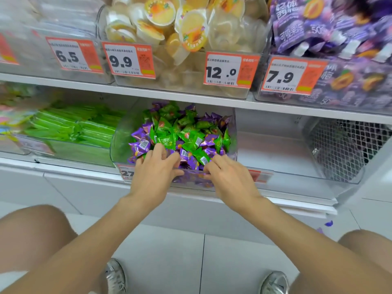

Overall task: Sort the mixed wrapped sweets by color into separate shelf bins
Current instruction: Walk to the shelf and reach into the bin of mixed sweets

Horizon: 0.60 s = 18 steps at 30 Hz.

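Both bare hands at the front lip of a clear plastic bin (pixel 232 124): left hand (pixel 154 170) and right hand (pixel 229 179), fingers curled into mixed purple and green wrapped sweets (pixel 182 134); grip undeterminable. Right: empty clear bin (pixel 275 145).

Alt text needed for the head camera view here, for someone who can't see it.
Both hands, the left hand and the right hand, reach into the front of a clear bin of mixed green and purple wrapped sweets on the lower shelf. An empty clear bin sits just to its right, and a bin of green packets to its left.
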Motion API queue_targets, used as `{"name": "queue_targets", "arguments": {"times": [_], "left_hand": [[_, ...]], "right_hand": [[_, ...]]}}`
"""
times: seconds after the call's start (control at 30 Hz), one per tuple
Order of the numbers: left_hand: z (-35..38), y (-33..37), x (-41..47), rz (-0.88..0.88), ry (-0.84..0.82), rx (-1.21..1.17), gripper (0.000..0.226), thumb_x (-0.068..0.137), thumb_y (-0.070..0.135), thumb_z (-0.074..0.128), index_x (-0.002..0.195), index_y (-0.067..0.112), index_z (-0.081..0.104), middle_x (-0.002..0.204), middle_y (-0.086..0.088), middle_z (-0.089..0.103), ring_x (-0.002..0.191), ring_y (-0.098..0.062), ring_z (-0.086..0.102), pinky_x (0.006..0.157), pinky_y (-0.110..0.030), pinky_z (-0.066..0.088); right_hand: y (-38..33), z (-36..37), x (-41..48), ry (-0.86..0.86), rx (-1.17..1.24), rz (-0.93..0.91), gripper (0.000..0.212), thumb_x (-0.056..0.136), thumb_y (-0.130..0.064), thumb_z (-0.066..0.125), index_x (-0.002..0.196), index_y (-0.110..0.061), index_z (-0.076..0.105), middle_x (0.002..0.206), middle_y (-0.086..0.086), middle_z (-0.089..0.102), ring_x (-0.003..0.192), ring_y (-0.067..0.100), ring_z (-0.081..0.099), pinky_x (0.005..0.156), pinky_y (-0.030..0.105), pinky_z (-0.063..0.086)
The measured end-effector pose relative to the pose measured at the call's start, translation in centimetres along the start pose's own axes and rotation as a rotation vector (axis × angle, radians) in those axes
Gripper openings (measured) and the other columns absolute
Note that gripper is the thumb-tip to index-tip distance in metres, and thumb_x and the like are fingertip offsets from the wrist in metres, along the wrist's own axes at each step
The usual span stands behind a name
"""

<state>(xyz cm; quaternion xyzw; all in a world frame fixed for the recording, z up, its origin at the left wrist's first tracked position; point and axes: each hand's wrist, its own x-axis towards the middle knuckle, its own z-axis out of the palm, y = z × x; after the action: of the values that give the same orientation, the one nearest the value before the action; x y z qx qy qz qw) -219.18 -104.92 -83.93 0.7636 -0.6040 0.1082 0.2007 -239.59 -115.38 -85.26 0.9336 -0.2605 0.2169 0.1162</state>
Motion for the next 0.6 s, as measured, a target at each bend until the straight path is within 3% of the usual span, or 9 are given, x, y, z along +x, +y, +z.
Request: {"name": "queue_targets", "arguments": {"times": [0.17,0.23,0.37,0.4,0.47,0.53,0.6], "left_hand": [[-0.5,0.8,-1.9,0.012,-0.022,0.096,0.034,0.086,0.046,0.079,0.095,0.023,0.055,0.097,-0.001,0.036,0.084,-0.030,0.049,0.069,-0.046,0.048],[-1.1,1.2,-2.2,0.024,-0.015,0.207,0.035,0.084,0.045,0.081,0.097,0.020,0.059,0.100,-0.007,0.043,0.086,-0.032,0.049,0.069,-0.046,0.045],[-2.3,4.6,-1.4,0.147,0.012,0.247,0.035,0.085,0.041,0.068,0.110,0.019,0.058,0.115,-0.009,0.051,0.102,-0.036,0.048,0.087,-0.050,0.043],[-2.4,5.9,-0.8,0.192,0.000,0.190,0.036,0.085,0.041,0.066,0.114,0.022,0.056,0.118,-0.006,0.051,0.104,-0.034,0.048,0.089,-0.049,0.043],[-2.0,8.5,0.3,0.259,-0.050,0.057,0.039,0.086,0.045,0.064,0.120,0.027,0.052,0.118,0.001,0.050,0.107,-0.029,0.049,0.089,-0.046,0.044],[-0.9,10.3,1.0,0.272,-0.108,-0.047,0.041,0.088,0.045,0.063,0.124,0.030,0.051,0.118,0.004,0.049,0.109,-0.026,0.050,0.088,-0.044,0.045],[0.4,11.2,1.2,0.252,-0.140,-0.108,0.043,0.088,0.041,0.064,0.127,0.029,0.051,0.118,0.005,0.051,0.109,-0.025,0.050,0.086,-0.043,0.046]], "right_hand": [[-0.8,-1.3,-2.4,-0.003,0.051,-0.042,0.043,0.062,0.007,0.078,0.098,-0.012,0.068,0.091,0.005,0.058,0.080,0.030,0.055,0.063,0.039,0.044],[0.0,-3.3,-3.1,0.033,0.082,-0.083,0.041,0.068,0.004,0.073,0.106,-0.013,0.069,0.099,0.005,0.062,0.087,0.032,0.057,0.071,0.041,0.047],[4.5,-7.0,-4.4,0.166,0.230,0.162,0.034,0.081,0.005,0.064,0.107,-0.016,0.069,0.101,0.002,0.063,0.093,0.029,0.058,0.077,0.042,0.050],[6.2,-7.3,-4.6,0.119,0.235,0.266,0.038,0.082,0.005,0.061,0.110,-0.018,0.068,0.102,0.001,0.063,0.095,0.028,0.058,0.079,0.043,0.051],[9.4,-7.5,-4.8,-0.150,0.182,0.435,0.047,0.083,0.001,0.057,0.121,-0.026,0.065,0.109,-0.002,0.064,0.103,0.027,0.059,0.084,0.043,0.053],[11.4,-7.4,-5.0,-0.420,0.156,0.503,0.051,0.085,-0.001,0.055,0.125,-0.033,0.064,0.111,-0.004,0.067,0.106,0.022,0.060,0.080,0.037,0.052],[12.3,-7.2,-5.2,-0.493,0.185,0.492,0.049,0.087,0.000,0.054,0.119,-0.035,0.066,0.107,-0.007,0.068,0.098,0.015,0.054,0.077,0.035,0.052]]}}
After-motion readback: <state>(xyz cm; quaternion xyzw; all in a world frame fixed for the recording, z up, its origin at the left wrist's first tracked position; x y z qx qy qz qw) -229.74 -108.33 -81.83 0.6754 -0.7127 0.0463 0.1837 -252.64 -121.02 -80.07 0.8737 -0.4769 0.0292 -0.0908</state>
